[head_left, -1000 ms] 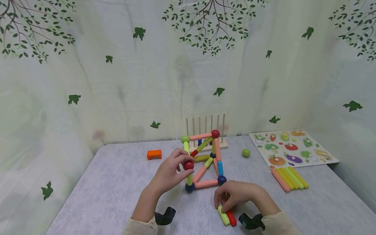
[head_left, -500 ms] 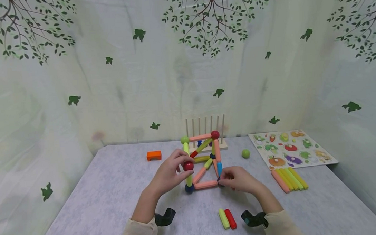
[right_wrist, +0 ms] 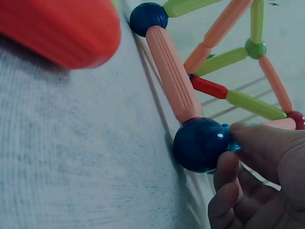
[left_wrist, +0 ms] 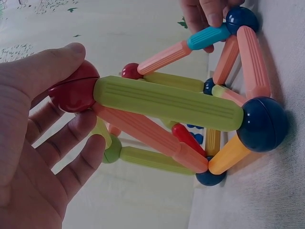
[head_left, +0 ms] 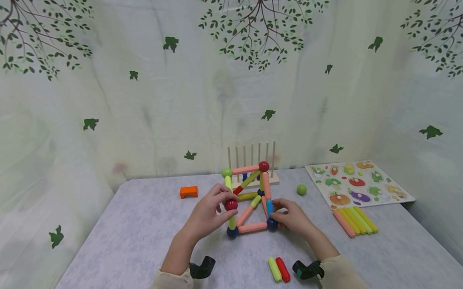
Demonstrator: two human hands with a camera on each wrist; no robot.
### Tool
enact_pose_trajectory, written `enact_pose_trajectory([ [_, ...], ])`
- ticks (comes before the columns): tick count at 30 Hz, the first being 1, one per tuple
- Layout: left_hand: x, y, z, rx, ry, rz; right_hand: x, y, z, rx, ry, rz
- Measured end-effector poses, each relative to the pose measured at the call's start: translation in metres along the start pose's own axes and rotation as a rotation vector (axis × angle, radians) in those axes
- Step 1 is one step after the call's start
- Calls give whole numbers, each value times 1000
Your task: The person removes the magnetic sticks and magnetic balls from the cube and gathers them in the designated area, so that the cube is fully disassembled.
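Observation:
A frame of magnetic sticks and balls stands mid-table. My left hand holds a red ball between thumb and fingers; it tops a light green stick that rises from a navy ball at the front left corner. At the front right corner my right hand pinches a short blue stick, just above another navy ball. A pink stick joins these two navy balls along the table. In the right wrist view, thumb and fingertips hide most of the blue stick.
A short green stick and a red stick lie near the front. Several sticks and a vegetable picture board are at right. Behind the frame stands a peg rack. A green ball and orange block flank it.
My right hand has left the loose green and red sticks and moved forward to the frame's front right corner, first at the navy ball, now on the blue stick. The left hand stays put.

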State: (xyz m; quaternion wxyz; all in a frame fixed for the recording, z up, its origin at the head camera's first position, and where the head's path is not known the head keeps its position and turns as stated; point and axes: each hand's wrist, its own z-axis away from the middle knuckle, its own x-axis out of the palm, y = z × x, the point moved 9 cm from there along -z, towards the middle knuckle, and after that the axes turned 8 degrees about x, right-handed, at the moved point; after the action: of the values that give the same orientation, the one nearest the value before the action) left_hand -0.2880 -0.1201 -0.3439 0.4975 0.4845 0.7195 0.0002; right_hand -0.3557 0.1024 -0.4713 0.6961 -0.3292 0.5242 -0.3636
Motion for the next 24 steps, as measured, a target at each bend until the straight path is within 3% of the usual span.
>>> enact_pose_trajectory([
  [9,0,-1,1,-8,1,5,4,1,-3,-29,-23,11],
  [24,0,-2,0,-1,5,-1,0,6,-4,7,-31,-48],
])
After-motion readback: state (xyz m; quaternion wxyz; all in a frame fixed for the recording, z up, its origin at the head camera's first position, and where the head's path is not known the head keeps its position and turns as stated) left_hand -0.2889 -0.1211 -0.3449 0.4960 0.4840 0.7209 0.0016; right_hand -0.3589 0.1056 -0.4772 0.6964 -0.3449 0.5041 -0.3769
